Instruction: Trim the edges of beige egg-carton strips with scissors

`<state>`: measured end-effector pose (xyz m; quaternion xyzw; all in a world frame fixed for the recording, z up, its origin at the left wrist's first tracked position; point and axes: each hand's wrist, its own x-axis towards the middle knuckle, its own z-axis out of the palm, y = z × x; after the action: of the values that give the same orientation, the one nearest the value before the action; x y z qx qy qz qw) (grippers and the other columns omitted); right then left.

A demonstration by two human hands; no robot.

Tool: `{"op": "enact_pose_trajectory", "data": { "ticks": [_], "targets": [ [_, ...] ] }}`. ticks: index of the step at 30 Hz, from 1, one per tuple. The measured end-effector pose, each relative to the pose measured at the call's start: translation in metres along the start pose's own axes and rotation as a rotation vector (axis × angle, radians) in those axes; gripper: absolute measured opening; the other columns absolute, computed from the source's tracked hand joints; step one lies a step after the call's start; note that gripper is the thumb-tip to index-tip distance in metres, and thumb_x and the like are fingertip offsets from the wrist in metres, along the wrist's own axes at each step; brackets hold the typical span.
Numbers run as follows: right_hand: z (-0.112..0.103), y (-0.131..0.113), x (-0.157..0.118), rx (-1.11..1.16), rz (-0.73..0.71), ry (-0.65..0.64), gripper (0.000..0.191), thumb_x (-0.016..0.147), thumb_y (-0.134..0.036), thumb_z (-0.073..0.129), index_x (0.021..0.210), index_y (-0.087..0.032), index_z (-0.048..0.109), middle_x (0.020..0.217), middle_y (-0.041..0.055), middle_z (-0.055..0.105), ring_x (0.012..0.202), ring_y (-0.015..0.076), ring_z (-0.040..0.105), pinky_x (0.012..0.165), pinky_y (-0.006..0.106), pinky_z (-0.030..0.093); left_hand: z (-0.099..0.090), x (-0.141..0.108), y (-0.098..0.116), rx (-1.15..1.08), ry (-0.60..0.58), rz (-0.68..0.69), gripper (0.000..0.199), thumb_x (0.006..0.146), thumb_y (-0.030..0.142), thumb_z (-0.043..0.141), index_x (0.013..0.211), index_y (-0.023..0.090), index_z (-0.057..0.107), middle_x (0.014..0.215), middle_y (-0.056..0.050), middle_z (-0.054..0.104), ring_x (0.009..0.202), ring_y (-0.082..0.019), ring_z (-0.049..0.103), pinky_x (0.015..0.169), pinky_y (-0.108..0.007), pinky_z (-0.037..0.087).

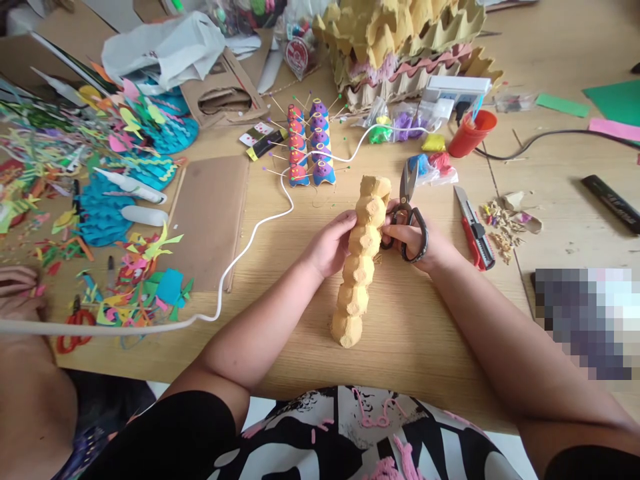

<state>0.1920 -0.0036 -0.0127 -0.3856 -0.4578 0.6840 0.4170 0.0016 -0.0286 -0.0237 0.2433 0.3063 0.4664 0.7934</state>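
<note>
A strip of yellow egg carton (361, 270), a row of several bumpy cups, is held upright-to-tilted above the table in front of me. My left hand (331, 245) grips its left side near the upper part, thumb on the edge. At the strip's right side is my right hand (411, 239), with black-handled scissors (409, 183) hooked on its fingers, blades pointing away from me. The right fingertips also touch the strip's edge. Beyond it stand two painted egg-carton strips, one red and blue (297, 143), one purple (321, 140), with pins stuck out along their sides.
A white cord (260, 230) crosses the table on the left, past a cardboard sheet (207, 220) and paper scraps. Right of me lie a red box cutter (477, 233) and carton crumbs (507, 223). Egg trays (400, 40) are stacked behind. Another person's hand (20, 293) rests at far left.
</note>
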Motion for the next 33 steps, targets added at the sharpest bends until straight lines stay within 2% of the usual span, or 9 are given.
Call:
{"op": "enact_pose_trajectory", "data": {
  "ticks": [6, 9, 11, 16, 20, 24, 28, 33],
  "targets": [
    [-0.002, 0.004, 0.001, 0.008, -0.007, 0.002, 0.051, 0.064, -0.036, 0.096, 0.096, -0.027, 0.058, 0.078, -0.0056, 0.061, 0.065, 0.0146, 0.055, 0.061, 0.032, 0.046, -0.002, 0.001, -0.002, -0.021, 0.058, -0.022, 0.027, 0.098, 0.041, 0.075, 0.115, 0.021, 0.078, 0.104, -0.01, 0.087, 0.094, -0.027, 0.085, 0.066, -0.03, 0.061],
    [-0.004, 0.007, 0.002, 0.012, -0.026, -0.011, 0.045, 0.066, -0.032, 0.093, 0.095, -0.027, 0.059, 0.076, -0.0056, 0.062, 0.065, 0.0152, 0.055, 0.062, 0.033, 0.046, -0.002, 0.002, -0.002, -0.026, 0.024, -0.021, 0.03, 0.099, 0.042, 0.073, 0.119, 0.021, 0.079, 0.102, -0.011, 0.086, 0.094, -0.028, 0.084, 0.068, -0.032, 0.061],
    [-0.006, 0.009, 0.002, 0.013, -0.031, -0.024, 0.042, 0.067, -0.028, 0.09, 0.097, -0.027, 0.061, 0.076, -0.005, 0.064, 0.064, 0.0153, 0.055, 0.063, 0.033, 0.046, -0.003, 0.002, -0.001, -0.045, 0.039, 0.009, 0.027, 0.101, 0.04, 0.069, 0.118, 0.022, 0.08, 0.097, -0.009, 0.085, 0.089, -0.027, 0.082, 0.072, -0.034, 0.061],
    [-0.008, 0.01, 0.0, -0.005, -0.017, -0.011, 0.042, 0.069, -0.026, 0.087, 0.103, -0.026, 0.063, 0.078, -0.004, 0.07, 0.066, 0.0156, 0.058, 0.065, 0.033, 0.048, -0.003, 0.004, 0.002, -0.054, 0.247, 0.092, 0.022, 0.107, 0.031, 0.061, 0.102, 0.025, 0.081, 0.078, -0.001, 0.077, 0.067, -0.02, 0.07, 0.074, -0.035, 0.057],
    [-0.004, 0.004, -0.004, -0.076, -0.018, -0.025, 0.042, 0.071, -0.028, 0.089, 0.103, -0.025, 0.062, 0.085, -0.0018, 0.074, 0.069, 0.016, 0.061, 0.066, 0.033, 0.048, -0.001, 0.003, 0.005, -0.107, 0.219, 0.055, 0.023, 0.108, 0.036, 0.059, 0.105, 0.026, 0.08, 0.081, -0.002, 0.078, 0.071, -0.023, 0.073, 0.074, -0.036, 0.059],
    [0.0, -0.008, -0.009, -0.203, -0.013, -0.039, 0.039, 0.077, -0.037, 0.09, 0.101, -0.026, 0.062, 0.084, -0.0009, 0.072, 0.071, 0.0168, 0.06, 0.064, 0.032, 0.046, -0.002, 0.001, 0.004, -0.145, 0.165, 0.005, 0.025, 0.107, 0.044, 0.062, 0.106, 0.025, 0.078, 0.08, -0.002, 0.079, 0.065, -0.021, 0.073, 0.061, -0.032, 0.058],
    [-0.004, -0.027, -0.015, -0.424, 0.025, -0.065, 0.045, 0.084, -0.057, 0.088, 0.101, -0.025, 0.06, 0.078, -0.0012, 0.066, 0.069, 0.0172, 0.056, 0.064, 0.033, 0.045, -0.002, 0.0, 0.002, -0.072, 0.144, 0.1, 0.023, 0.102, 0.046, 0.071, 0.1, 0.023, 0.078, 0.075, -0.003, 0.077, 0.059, -0.019, 0.069, 0.057, -0.029, 0.055],
    [-0.014, -0.048, -0.019, -0.762, 0.07, -0.181, 0.054, 0.084, -0.072, 0.08, 0.099, -0.024, 0.06, 0.076, -0.0005, 0.062, 0.07, 0.0188, 0.055, 0.069, 0.036, 0.044, 0.001, -0.005, 0.002, 0.001, 0.222, 0.134, 0.034, 0.093, 0.054, 0.084, 0.088, 0.022, 0.073, 0.07, 0.0, 0.071, 0.054, -0.015, 0.064, 0.053, -0.027, 0.05]
  ]
}}
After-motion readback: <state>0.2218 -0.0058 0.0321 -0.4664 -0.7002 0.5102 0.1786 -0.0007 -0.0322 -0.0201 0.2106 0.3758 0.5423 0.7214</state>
